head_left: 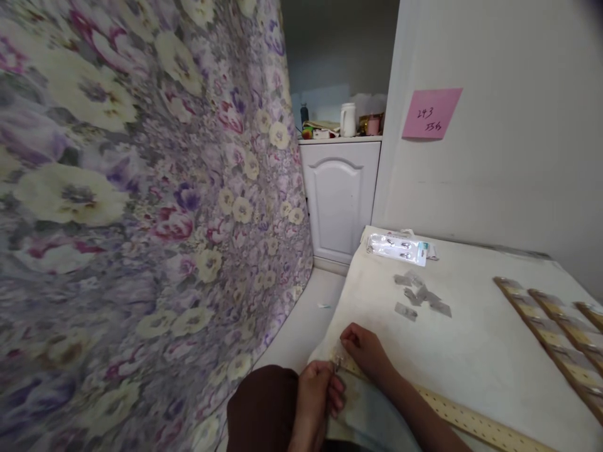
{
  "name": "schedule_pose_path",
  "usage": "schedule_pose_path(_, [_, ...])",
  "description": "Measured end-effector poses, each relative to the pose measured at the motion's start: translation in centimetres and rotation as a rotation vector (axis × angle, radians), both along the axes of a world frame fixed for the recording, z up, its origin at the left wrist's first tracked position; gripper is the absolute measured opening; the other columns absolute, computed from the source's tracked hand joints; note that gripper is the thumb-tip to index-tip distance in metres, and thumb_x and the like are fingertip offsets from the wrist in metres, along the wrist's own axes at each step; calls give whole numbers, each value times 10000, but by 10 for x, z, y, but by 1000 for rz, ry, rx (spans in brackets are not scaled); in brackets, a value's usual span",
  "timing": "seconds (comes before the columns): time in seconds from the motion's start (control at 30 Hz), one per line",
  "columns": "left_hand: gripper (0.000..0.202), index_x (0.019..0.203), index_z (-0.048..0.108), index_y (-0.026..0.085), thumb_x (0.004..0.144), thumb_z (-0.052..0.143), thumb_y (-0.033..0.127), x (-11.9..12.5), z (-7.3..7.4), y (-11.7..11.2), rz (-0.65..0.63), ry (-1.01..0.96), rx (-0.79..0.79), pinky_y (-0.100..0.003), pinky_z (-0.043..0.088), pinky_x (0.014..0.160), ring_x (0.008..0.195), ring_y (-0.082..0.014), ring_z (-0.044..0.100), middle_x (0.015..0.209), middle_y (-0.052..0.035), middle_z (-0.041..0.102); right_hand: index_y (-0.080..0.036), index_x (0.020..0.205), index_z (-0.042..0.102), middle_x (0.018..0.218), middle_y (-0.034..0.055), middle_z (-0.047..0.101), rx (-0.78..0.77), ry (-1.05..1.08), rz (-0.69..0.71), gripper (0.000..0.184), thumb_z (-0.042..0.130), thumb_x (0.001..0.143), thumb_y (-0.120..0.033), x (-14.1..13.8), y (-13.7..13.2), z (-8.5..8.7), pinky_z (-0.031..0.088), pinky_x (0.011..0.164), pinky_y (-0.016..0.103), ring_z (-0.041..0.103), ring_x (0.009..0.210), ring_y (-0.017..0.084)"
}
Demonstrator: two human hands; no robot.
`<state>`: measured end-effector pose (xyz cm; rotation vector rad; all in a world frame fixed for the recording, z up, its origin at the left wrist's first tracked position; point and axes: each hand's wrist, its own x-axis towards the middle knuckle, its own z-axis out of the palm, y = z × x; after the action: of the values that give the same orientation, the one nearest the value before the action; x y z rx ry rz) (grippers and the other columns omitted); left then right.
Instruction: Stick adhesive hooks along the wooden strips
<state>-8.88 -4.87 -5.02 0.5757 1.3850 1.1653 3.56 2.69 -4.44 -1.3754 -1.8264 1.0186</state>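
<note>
At the table's near left corner my left hand [318, 390] is closed, thumb and finger pinching a small shiny metal piece [338, 362]. What looks like clear plastic shows around that piece. My right hand [366, 349] is just beyond and to the right, its fingers closed in a pinch; whatever they hold is too small to make out. Under my right forearm runs a pale wooden strip with rows of holes [475, 422], along the table's near edge. Farther back on the white table [464, 351] lie several small grey see-through packets [419, 294].
A clear blister pack with metal pieces [398, 248] lies at the table's far left corner. Brown wooden strips bearing small packets [549, 336] stand on the right. A floral curtain [188, 188] hangs at left; a white cabinet [342, 198] and a wall with a pink note [431, 114] are behind.
</note>
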Motion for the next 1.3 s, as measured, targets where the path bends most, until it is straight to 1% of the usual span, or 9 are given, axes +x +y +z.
schedule_pose_path(0.23, [288,645,486,170,676,558,447,2,1,1,0,31,2,-156,229,261,258,-61,428,441,26,584,-193,759,586,644,-10,616,0,-25,-4,105,494,709,-191,1,-3,1,387,590,228,550,611,130])
schedule_pose_path(0.37, [279,633,497,168,654,569,437,4,5,2,4,27,6,-160,233,269,258,-62,427,429,28,580,-192,791,593,678,-2,620,29,-61,-15,114,525,704,-220,3,-7,3,395,609,238,549,630,134])
schedule_pose_path(0.53, [271,590,493,168,644,561,425,5,8,4,-8,47,-3,-163,237,272,261,-65,435,413,24,574,-200,850,594,745,2,616,36,-116,-20,178,582,685,-267,7,-11,3,400,631,248,546,657,136])
schedule_pose_path(0.63, [282,604,496,169,642,561,441,5,8,4,-11,42,-7,-167,243,276,268,-72,448,420,21,582,-215,894,592,802,3,619,46,-141,-12,240,619,665,-278,8,-14,3,405,657,256,551,695,142])
schedule_pose_path(0.8, [323,609,497,169,633,580,481,4,7,5,-8,46,3,-169,247,279,273,-71,449,434,21,589,-226,959,582,865,15,624,81,-167,-12,280,607,682,-259,9,-19,4,416,711,268,567,761,155])
schedule_pose_path(0.9, [314,623,499,165,644,577,468,4,6,5,-11,54,7,-164,251,272,272,-67,447,439,24,588,-220,968,580,883,21,622,99,-162,-1,278,593,691,-248,9,-19,3,419,730,271,566,793,163])
schedule_pose_path(1.07, [286,656,488,167,668,559,444,4,5,5,-6,60,6,-156,258,267,274,-68,455,441,29,594,-220,963,581,866,17,614,91,-147,-7,271,586,693,-247,8,-19,3,415,716,272,556,762,158])
schedule_pose_path(1.2, [273,647,472,169,680,546,429,4,6,5,-27,65,8,-153,262,266,275,-69,459,438,26,594,-221,946,581,864,17,616,87,-149,-24,257,593,693,-266,7,-19,4,402,698,263,555,757,157])
schedule_pose_path(1.3, [274,656,469,172,678,551,432,4,6,6,-29,66,4,-151,261,266,277,-71,464,440,29,594,-228,935,584,852,10,617,57,-144,-45,255,602,688,-285,6,-18,4,393,675,255,552,734,150])
